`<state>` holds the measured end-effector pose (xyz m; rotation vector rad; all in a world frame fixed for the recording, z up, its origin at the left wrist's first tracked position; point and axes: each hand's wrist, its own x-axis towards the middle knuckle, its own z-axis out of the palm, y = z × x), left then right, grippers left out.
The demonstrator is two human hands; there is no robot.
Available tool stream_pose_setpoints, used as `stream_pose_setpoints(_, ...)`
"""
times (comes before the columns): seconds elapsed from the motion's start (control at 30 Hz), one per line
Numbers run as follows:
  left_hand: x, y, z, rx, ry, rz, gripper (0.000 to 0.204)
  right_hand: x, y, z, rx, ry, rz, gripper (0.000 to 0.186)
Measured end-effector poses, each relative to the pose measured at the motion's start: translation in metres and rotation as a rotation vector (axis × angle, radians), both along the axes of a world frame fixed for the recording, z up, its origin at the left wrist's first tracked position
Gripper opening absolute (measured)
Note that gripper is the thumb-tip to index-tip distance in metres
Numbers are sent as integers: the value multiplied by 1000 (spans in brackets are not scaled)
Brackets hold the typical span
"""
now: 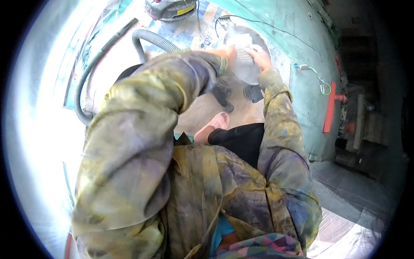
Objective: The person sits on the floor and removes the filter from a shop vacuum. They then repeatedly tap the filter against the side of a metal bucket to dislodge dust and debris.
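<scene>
Fingers (pixel 254 50) of the right hand (pixel 262 59) pinch a pale pleated filter (pixel 243 48) at three o'clock | left hand (pixel 230 55) at its nine, finger closure unclear | filter at frame's one o'clock, over dusty bin (pixel 246 77) | likely light, stiff, pleats fragile; best held by edges

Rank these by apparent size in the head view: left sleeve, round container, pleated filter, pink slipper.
1. Left sleeve, helped by being closer to the camera
2. Round container, partly hidden
3. Pleated filter and pink slipper: too alike to rank
</scene>
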<state>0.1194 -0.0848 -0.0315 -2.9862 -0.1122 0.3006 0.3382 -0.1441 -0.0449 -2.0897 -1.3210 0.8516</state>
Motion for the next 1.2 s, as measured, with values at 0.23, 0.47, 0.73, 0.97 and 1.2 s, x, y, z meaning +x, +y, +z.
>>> stream_pose_setpoints(0.23,28,-35,0,-198,-176,237,37,33,-12,30,4,-287,28,38)
stream_pose_setpoints(0.47,22,-28,-21,-340,-359,307,54,36,-10,-9,-204,-479,244,39)
stream_pose_setpoints(0.73,36,-30,-36,-332,-448,368,55,62,13,-63,-411,-411,454,28)
stream_pose_setpoints(0.97,44,-19,-40,-353,-324,402,54,37,29,-34,-409,-394,467,29)
stream_pose_setpoints(1.2,63,-18,-47,-424,-417,369,51,65,8,-12,-231,-351,73,40)
